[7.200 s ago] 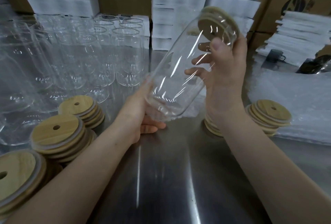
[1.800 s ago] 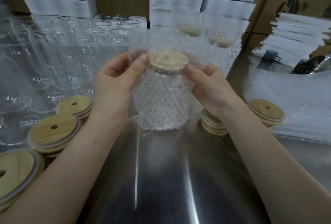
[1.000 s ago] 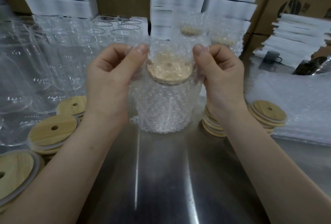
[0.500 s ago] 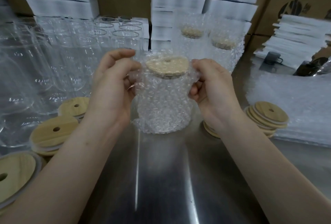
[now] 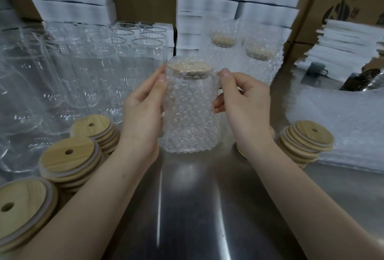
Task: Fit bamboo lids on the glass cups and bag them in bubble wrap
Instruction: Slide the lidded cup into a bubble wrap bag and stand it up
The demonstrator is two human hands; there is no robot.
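A glass cup in a bubble wrap bag point(image 5: 190, 114) stands upright on the steel table point(image 5: 187, 207), its bamboo lid point(image 5: 190, 67) showing through the wrap folded over the top. My left hand point(image 5: 143, 106) grips the bag's left side, thumb pressed near the lid. My right hand point(image 5: 245, 101) pinches the wrap at the upper right edge. Bare glass cups point(image 5: 83, 68) crowd the left. Stacks of bamboo lids point(image 5: 68, 158) sit at the left front, with another lid stack point(image 5: 307, 141) on the right.
Two bagged cups point(image 5: 249, 58) stand behind the one I hold. A pile of flat bubble wrap bags point(image 5: 342, 126) lies at the right. White foam boxes point(image 5: 207, 0) and cardboard cartons point(image 5: 342, 0) wall off the back.
The bag's open top has been folded down over the lid. My hands moved from the top edge down to the sides of the wrapped cup.
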